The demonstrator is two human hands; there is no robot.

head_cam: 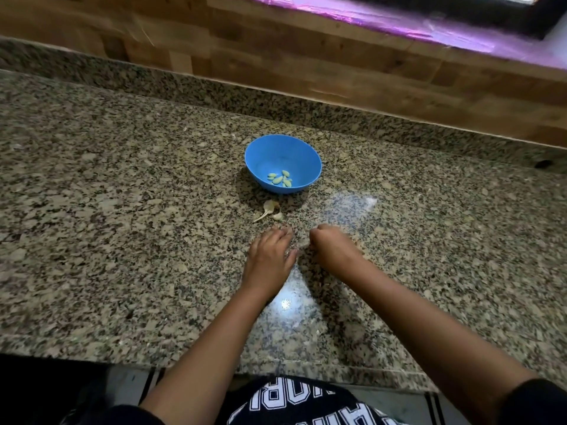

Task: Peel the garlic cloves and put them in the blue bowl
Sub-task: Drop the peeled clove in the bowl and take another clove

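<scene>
The blue bowl [302, 154] stands on the speckled granite counter [122, 210] and holds several peeled garlic cloves [279, 178]. Just in front of it lie pale garlic skins and a stem [270, 210]. My left hand [270, 256] rests flat on the counter below the skins, fingers straight and pointing toward the bowl. My right hand [329, 245] sits beside it with its fingers curled under. Whatever those fingers may hold is hidden from view.
A raised granite ledge and a wooden wall [306, 56] run along the back of the counter. A purple strip [429, 26] lines the window sill at top right. The counter's front edge [276, 368] is near my body.
</scene>
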